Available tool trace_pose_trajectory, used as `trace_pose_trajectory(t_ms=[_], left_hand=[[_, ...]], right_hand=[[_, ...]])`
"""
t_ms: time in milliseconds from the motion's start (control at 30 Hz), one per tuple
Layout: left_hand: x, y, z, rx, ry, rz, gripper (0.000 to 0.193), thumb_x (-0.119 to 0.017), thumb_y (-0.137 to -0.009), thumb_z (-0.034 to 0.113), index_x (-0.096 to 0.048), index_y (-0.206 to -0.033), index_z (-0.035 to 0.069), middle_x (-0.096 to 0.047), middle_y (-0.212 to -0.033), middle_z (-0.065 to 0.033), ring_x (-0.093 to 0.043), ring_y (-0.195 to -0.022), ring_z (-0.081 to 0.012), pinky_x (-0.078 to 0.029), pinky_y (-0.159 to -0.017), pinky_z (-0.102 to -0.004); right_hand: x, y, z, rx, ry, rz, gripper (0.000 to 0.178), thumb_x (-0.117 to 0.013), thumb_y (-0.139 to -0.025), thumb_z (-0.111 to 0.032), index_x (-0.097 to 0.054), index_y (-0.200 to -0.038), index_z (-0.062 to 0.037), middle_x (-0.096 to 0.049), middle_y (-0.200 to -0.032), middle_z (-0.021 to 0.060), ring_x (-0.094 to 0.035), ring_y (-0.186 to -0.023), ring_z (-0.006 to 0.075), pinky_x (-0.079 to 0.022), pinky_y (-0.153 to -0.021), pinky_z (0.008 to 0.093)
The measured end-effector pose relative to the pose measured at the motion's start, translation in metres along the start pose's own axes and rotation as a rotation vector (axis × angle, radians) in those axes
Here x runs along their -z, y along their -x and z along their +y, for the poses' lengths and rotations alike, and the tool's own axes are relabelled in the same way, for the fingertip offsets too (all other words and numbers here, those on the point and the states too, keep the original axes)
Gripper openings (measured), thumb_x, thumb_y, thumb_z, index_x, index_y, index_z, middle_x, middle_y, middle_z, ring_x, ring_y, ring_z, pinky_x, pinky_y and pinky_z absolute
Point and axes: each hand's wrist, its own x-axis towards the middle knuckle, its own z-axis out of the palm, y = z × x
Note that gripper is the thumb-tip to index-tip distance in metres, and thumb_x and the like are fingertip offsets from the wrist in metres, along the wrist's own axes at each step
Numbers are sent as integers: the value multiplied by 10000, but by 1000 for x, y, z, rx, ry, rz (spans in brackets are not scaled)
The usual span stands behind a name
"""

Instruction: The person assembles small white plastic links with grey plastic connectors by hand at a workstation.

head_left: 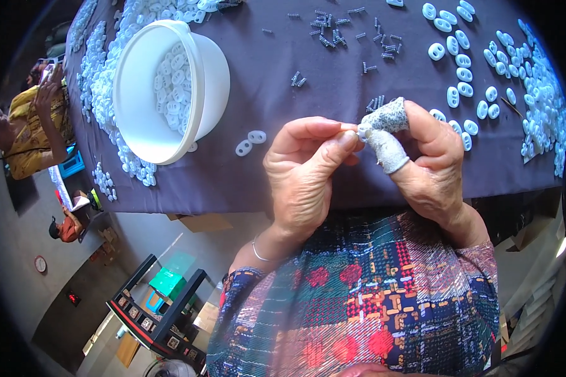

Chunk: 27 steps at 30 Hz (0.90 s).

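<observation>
My left hand [305, 169] and my right hand [434, 166] meet over the table's near side, fingertips closed together on a small white plastic piece [363, 132]. Most of that piece is hidden by the fingers, so its exact form does not show. Grey cloth covers [387, 116] wrap the thumb and forefinger of my right hand; the left fingers are bare. Just beyond the fingertips lie a few small coil springs [375, 102]. Two white oval two-hole plastic pieces [250, 142] rest left of my left hand.
A white round tub [210, 81], tilted toward the left, holds many white pieces. More pieces are heaped along the left edge [94, 75] and at the far right [544, 100]. Loose springs [327, 28] lie scattered at the back. Another person [38, 125] sits beyond the left edge.
</observation>
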Motion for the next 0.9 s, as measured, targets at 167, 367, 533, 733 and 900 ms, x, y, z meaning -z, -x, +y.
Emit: trace_pose_trajectory(t_ms=[167,367,533,733,900], left_hand=[[-2,1,-1,-28,-39,6,150,-643,-810,-25,-573,-938,10,-652,-882,-119,-634,-784,-170,-519,-700,-273],[-3,0,-1,-10,-52,29,150,-645,-807,-28,-574,-936,2,-643,-872,-105,-629,-773,-165,-519,-705,-273],[-4,1,-1,-26,-51,42,148,-649,-807,-22,-580,-936,-1,-639,-867,-97,-628,-768,-162,-520,-702,-269],[-3,0,-1,-6,-49,35,162,-640,-820,-3,-585,-973,-5,-641,-893,-106,-633,-775,-161,-527,-704,-274],[-2,2,-1,19,-52,25,173,-621,-841,17,-584,-1007,-11,-642,-930,-119,-641,-799,-169,-534,-706,-278]], right_hand=[[-1,0,-1,20,43,21,84,-609,-806,1,-599,-887,20,-651,-781,48,-610,-724,83,-468,-652,208],[1,-3,1,95,117,28,88,-598,-793,20,-592,-881,23,-646,-759,49,-609,-707,89,-464,-635,210],[-3,-3,5,74,95,11,84,-589,-796,24,-589,-879,21,-633,-746,44,-596,-689,86,-456,-623,209],[-7,-2,6,26,-33,50,62,-585,-833,-13,-599,-892,-1,-602,-724,-2,-535,-624,46,-417,-563,188],[-10,-1,1,-93,-153,65,54,-589,-859,-50,-608,-897,-16,-577,-676,-33,-454,-521,1,-333,-449,162]])
